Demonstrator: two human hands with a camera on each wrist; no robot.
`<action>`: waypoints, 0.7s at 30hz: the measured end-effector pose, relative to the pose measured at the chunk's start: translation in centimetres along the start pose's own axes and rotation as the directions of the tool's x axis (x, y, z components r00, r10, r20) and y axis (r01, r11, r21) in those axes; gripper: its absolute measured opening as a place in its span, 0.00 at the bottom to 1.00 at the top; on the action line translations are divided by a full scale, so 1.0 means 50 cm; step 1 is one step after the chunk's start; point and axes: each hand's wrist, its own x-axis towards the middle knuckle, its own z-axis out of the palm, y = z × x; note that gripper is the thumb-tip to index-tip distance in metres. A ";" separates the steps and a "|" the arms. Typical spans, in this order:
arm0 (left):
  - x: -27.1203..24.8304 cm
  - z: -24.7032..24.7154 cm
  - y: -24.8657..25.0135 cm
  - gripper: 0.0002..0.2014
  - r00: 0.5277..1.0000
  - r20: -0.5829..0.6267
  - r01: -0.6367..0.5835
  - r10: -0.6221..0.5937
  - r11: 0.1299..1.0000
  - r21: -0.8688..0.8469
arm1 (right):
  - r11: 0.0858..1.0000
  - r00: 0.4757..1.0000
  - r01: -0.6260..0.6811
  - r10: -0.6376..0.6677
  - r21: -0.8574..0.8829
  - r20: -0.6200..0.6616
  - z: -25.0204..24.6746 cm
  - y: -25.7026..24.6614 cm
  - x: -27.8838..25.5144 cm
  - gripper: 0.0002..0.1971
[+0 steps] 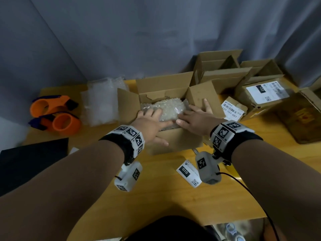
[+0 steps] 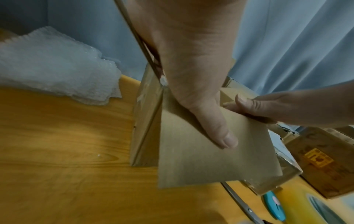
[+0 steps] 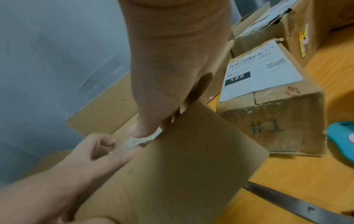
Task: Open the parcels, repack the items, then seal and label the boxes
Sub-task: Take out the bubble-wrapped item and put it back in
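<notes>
Two hands (image 1: 173, 119) over box (image 1: 175, 141), wood table (image 1: 156, 197), grey curtain (image 1: 156, 32) bkgd.

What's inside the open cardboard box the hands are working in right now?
A bubble-wrapped bundle fills the open cardboard box, with the left hand and right hand resting on it. The wrap and hands cover whatever item it holds.

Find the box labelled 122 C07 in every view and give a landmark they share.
Head: the labelled box sits right of centre, beside the open box's right flap.
Left wrist: not identifiable; the right hand blocks that side.
Right wrist: upper right, label facing up, "#1" on its side.
Shared landmark: the open box's near wall.
</notes>
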 end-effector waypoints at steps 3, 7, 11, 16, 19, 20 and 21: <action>-0.008 -0.001 -0.007 0.38 0.998 -0.003 -0.064 0.064 0.992 -0.107 | 1.000 1.000 -0.008 0.008 0.022 -0.006 0.004 0.000 0.003 0.27; -0.019 -0.002 -0.015 0.28 0.994 0.080 -0.051 0.068 0.980 -0.192 | 0.997 1.000 -0.016 0.018 0.074 -0.025 0.004 0.002 0.003 0.26; 0.001 -0.022 -0.011 0.29 0.993 0.002 0.111 -0.122 0.896 -0.429 | 0.998 0.999 -0.034 0.035 0.052 -0.011 0.000 0.003 0.016 0.23; 0.014 -0.009 -0.004 0.39 0.983 -0.061 0.134 -0.173 0.902 -0.410 | 0.994 0.997 -0.063 0.066 0.088 -0.042 0.000 -0.006 0.021 0.25; 0.013 0.022 -0.018 0.63 0.985 0.073 0.169 -0.154 0.935 -0.311 | 0.992 1.000 0.013 -0.012 0.125 -0.012 0.000 0.005 0.007 0.30; 0.015 0.032 -0.020 0.66 0.983 0.105 0.175 -0.154 0.956 -0.237 | 0.993 0.999 0.041 -0.043 0.107 0.018 -0.001 0.011 0.001 0.31; 0.017 0.041 -0.018 0.66 0.979 0.124 0.181 -0.161 0.968 -0.172 | 0.995 0.997 0.063 -0.066 0.077 0.044 0.000 0.017 -0.004 0.33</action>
